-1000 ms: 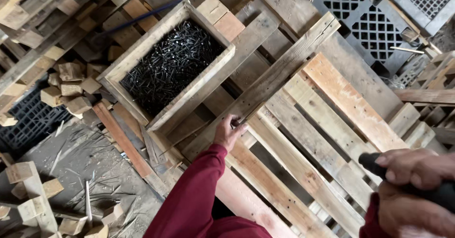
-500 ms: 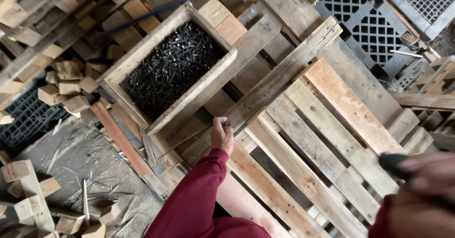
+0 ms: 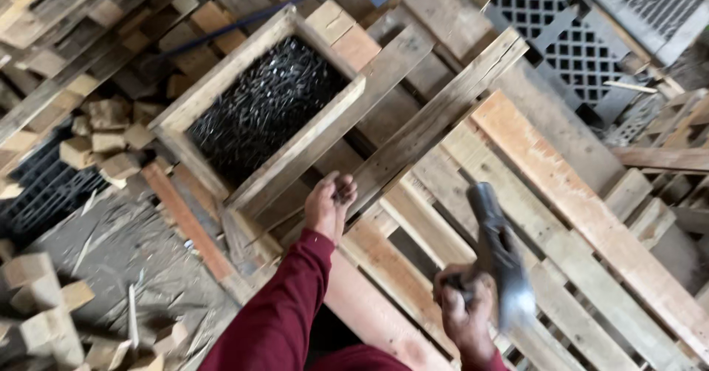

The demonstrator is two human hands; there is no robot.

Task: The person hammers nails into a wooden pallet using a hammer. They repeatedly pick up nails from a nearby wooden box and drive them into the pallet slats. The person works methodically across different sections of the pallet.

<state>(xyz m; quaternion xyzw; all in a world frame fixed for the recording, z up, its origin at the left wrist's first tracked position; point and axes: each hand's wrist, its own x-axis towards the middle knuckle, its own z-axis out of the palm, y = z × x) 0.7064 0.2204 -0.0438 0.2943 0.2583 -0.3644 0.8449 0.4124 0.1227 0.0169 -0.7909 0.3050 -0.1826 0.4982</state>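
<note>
Left hand (image 3: 330, 205) pinches dark nails at a slat's edge just below the nail-filled wooden box (image 3: 258, 112), right hand (image 3: 465, 315) clenches the raised hammer (image 3: 496, 256) (blurred) right of that box, so no blow has landed on the pallet (image 3: 517, 193).

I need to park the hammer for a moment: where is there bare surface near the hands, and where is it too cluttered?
Bare room: the broad pale boards of the pallet right of the hammer, and the long plank beyond the left hand. Crowded: the wooden box is full of dark nails; wood offcuts pile up at far left. The right hand grips the hammer.
</note>
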